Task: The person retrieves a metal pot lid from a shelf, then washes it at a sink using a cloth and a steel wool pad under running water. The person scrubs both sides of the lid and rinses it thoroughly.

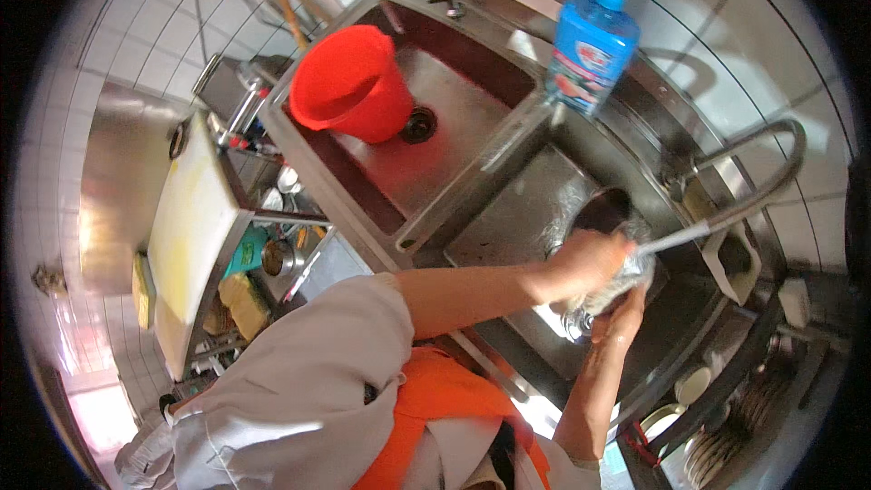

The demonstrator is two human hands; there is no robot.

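My left hand is blurred over the right sink basin, its fingers meeting the whitish end of a water stream from a curved grey tap spout. Beside those fingers shows the dark round mouth of a vessel. Lower in the basin, my right hand grips a wet, shiny object, which may belong to the same vessel. Between the hands a pale patch is too blurred to name. Whether my left hand holds anything is hidden. An orange apron covers my front.
A red plastic bucket stands by the drain in the left basin. On the divider's far end is a blue pump bottle. Left lies a white cutting board above shelves with a yellow sponge. Plates sit lower right.
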